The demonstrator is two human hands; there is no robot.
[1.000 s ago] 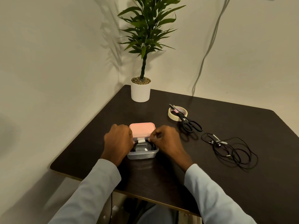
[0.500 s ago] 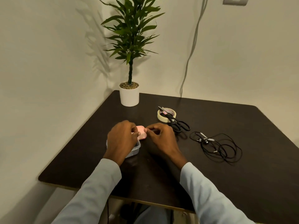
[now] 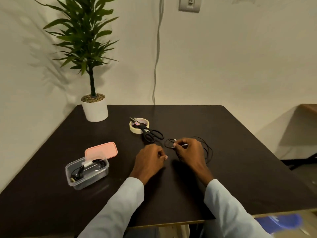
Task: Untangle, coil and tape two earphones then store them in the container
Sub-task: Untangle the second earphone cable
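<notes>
A clear plastic container (image 3: pixel 103 170) stands at the left of the dark table, with a coiled, taped black earphone (image 3: pixel 89 167) inside. Its pink lid (image 3: pixel 101 150) leans on the container's far rim. A loose tangle of black earphone cable (image 3: pixel 208 149) lies at mid-table. My right hand (image 3: pixel 187 152) rests on that tangle and pinches part of it near a small loop. My left hand (image 3: pixel 149 161) sits just left of it, fingers curled, holding nothing that I can see.
A roll of masking tape (image 3: pixel 132 128) lies behind my hands, with black scissors (image 3: pixel 151 133) resting across it. A potted plant (image 3: pixel 94 107) stands in the far left corner. A grey cable (image 3: pixel 157 54) hangs down the wall.
Both hands have left the container and moved right to the loose earphone. The pink lid now lies off the container, leaning on its far rim. The camera has swung right.
</notes>
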